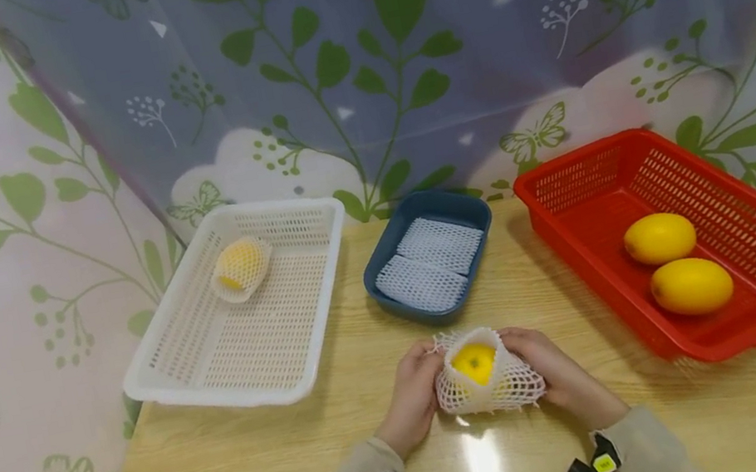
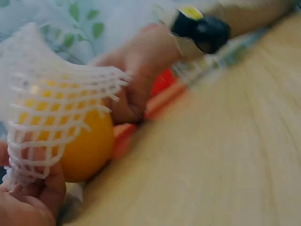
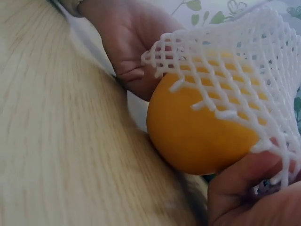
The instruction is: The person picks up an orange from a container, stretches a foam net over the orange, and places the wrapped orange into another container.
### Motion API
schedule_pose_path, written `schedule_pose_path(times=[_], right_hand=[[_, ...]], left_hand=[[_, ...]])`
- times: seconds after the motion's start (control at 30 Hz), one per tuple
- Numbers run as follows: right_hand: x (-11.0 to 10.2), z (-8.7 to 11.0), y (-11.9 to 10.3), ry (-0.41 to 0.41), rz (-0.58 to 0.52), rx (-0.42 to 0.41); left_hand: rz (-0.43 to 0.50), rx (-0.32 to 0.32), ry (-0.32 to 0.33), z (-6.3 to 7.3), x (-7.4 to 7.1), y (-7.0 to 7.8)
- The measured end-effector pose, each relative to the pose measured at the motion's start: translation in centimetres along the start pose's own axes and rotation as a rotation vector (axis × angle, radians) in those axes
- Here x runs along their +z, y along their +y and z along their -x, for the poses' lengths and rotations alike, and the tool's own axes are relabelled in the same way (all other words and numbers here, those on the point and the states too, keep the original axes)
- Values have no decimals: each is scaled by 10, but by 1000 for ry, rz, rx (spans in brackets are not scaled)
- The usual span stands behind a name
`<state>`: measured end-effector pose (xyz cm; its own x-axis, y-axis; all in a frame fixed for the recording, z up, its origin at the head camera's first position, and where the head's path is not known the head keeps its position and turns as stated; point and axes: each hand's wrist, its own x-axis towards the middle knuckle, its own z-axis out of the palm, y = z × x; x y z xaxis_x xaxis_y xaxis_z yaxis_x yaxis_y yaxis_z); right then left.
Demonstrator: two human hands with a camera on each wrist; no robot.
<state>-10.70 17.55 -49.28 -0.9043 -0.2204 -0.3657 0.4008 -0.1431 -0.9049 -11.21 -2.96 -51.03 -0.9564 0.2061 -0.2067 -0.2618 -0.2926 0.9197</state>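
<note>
Over the near middle of the table, a yellow oval fruit (image 1: 475,366) sits partly inside a white foam fruit net (image 1: 491,396). My left hand (image 1: 413,398) grips the net's left side, and my right hand (image 1: 556,375) grips its right side. One end of the fruit shows through the net's opening in the head view. Both wrist views show a bare lower part of the fruit (image 3: 197,127) below the net's frayed edge (image 2: 70,106). Some of the fingers are hidden behind the net and fruit.
At left, a white basket (image 1: 325,304) contains one netted yellow fruit (image 1: 245,264). A dark blue tray (image 1: 392,314) with flat foam nets (image 1: 424,283) stands at the back middle. The red basket (image 1: 592,266) at right holds two bare yellow fruits (image 1: 692,287). A patterned curtain (image 1: 355,105) hangs behind.
</note>
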Motion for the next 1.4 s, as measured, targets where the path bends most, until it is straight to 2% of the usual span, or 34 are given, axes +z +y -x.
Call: schedule_pose_path(times=[0.17,0.27,0.4,0.5,0.53,0.6,0.67,0.77,0.8,0.87,0.93,1.03,1.17,1.3,1.4], right_hand=[[5,-3,3,152,257,-101],[8,-3,5,214,365,-159],[11,-4,7,241,399,-175],[12,-4,9,245,396,-165],[12,-4,9,245,395,-163],[13,-4,9,250,397,-165],[14,-5,9,250,398,-176],[14,-6,9,263,413,-191],[14,-6,9,269,419,-196],[13,-6,8,282,434,-200],[13,-6,8,302,444,-204],[14,-8,9,321,447,-222],[15,-9,13,345,429,-251],[19,-8,16,307,346,-293],[21,-6,15,223,217,-284]], left_hand=[[-243,146,39,2,0,-8],[-294,200,78,2,0,-10],[-360,289,155,2,-1,-10],[-444,403,179,4,-3,-11],[-455,445,169,5,-4,-11],[-442,548,96,8,-7,-12],[-413,651,-22,9,-8,-12],[-405,732,-219,11,-7,-14],[-414,732,-265,11,-5,-14],[-455,699,-317,12,-2,-16],[-495,654,-322,12,3,-18],[-533,584,-280,10,9,-20],[-544,551,-220,9,12,-21],[-524,603,-148,12,11,-20],[-493,649,-66,14,13,-17]])
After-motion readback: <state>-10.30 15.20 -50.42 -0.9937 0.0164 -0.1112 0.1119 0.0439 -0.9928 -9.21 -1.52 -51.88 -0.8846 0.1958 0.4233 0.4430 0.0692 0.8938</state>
